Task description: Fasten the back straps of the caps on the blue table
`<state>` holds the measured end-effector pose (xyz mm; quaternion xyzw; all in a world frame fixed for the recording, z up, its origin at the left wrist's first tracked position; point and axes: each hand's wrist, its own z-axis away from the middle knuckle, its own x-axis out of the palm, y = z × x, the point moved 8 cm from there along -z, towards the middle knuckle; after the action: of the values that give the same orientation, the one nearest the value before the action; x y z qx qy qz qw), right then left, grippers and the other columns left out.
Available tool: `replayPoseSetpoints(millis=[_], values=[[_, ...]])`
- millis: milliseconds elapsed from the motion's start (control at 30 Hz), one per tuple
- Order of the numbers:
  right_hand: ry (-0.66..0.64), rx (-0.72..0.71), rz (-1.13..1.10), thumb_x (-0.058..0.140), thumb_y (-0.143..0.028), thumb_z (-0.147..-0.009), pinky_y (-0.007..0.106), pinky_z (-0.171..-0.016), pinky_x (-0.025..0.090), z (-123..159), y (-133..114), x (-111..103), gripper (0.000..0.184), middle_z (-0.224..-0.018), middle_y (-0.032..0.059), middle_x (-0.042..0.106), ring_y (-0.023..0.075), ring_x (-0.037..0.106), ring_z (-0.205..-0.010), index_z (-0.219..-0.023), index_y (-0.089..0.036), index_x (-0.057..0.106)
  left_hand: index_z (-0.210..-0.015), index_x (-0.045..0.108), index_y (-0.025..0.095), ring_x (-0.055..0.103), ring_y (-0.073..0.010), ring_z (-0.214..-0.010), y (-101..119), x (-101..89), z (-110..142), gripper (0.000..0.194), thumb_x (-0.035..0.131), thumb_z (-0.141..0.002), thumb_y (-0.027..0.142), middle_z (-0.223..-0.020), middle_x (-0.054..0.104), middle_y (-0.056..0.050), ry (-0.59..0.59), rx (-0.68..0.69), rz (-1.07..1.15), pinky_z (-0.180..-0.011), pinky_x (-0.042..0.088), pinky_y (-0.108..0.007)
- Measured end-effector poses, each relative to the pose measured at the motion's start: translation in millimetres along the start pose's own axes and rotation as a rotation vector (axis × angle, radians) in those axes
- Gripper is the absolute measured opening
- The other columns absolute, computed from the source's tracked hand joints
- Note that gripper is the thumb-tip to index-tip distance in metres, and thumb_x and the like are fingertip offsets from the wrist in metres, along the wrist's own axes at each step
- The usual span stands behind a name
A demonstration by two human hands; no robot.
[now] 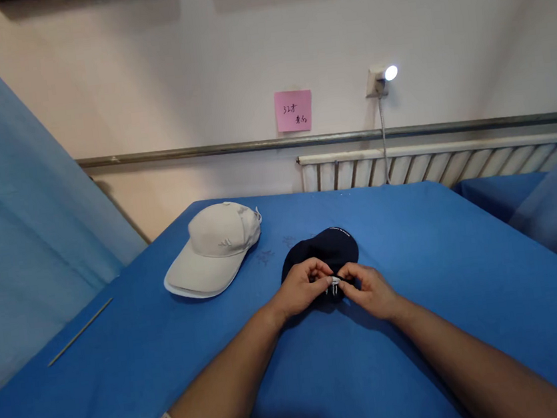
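A dark navy cap [320, 248] lies on the blue-covered table, its brim with small white lettering pointing to the far right. At its near side, my left hand [302, 288] pinches the cap's strap from the left. My right hand [371, 289] pinches the same strap area from the right, with the fingertips of both hands close together. Between them shows a small whitish piece [335, 282], too small to make out. To the left rests a white cap [219, 239], its brim towards the near left, apart from both hands.
A thin stick [80, 332] lies along the left edge of the blue table cover [298, 381]. Blue curtains [12, 165] hang at left. Behind the table are a metal rail [231, 148], a radiator [414, 165], a pink note [294, 110] and a lit plug-in lamp [390, 73] with a cord.
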<state>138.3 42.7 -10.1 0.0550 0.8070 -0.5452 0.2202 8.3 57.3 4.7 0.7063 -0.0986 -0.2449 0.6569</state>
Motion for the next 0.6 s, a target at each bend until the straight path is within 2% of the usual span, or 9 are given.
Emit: replayPoseSetpoints(millis=[167,333,500,600], values=[[-0.063,0.085,-0.171,0.058,-0.032,-0.085,0.026,-0.066,0.044,-1.2,5.8,2.5,0.015,-0.073,-0.0006,0.059,0.0127,0.053,-0.068,-0.078,-0.019,0.058,-0.089,0.062,0.014,0.058,-0.0125,-0.071,6.2,1.7,1.6,0.025,0.068,-0.077,0.036,-0.078,0.064,-0.002,-0.022,0.038,-0.058,-0.066,0.046,-0.025],[-0.104,0.121,-0.229,0.061,-0.041,-0.084,0.027,-0.069,0.046,-0.9,7.3,5.1,0.022,-0.077,0.0008,0.061,0.0137,0.055,-0.072,-0.08,-0.019,0.06,-0.086,0.064,0.016,0.059,-0.0134,-0.072,17.6,-1.2,4.0,0.015,0.063,-0.08,0.029,-0.078,0.066,-0.002,0.017,0.111,-0.292,-0.068,0.045,-0.025],[-0.014,0.146,-0.25,0.061,-0.04,-0.083,0.029,-0.071,0.047,-1.4,11.6,3.6,0.021,-0.078,0.001,0.064,0.0145,0.058,-0.073,-0.085,-0.019,0.065,-0.087,0.064,0.019,0.06,-0.0151,-0.077,30.4,-0.6,7.7,0.011,0.059,-0.083,0.026,-0.084,0.067,-0.002,0.072,0.229,-0.526,-0.071,0.044,-0.026],[0.058,0.088,-0.153,0.06,-0.037,-0.084,0.03,-0.073,0.047,-1.9,8.9,-1.4,0.018,-0.081,0.0018,0.064,0.016,0.059,-0.077,-0.083,-0.02,0.065,-0.102,0.062,0.021,0.061,-0.0184,-0.088,31.2,0.4,9.4,0.023,0.064,-0.08,0.029,-0.098,0.068,-0.004,0.057,0.233,-0.525,-0.078,0.046,-0.029]])
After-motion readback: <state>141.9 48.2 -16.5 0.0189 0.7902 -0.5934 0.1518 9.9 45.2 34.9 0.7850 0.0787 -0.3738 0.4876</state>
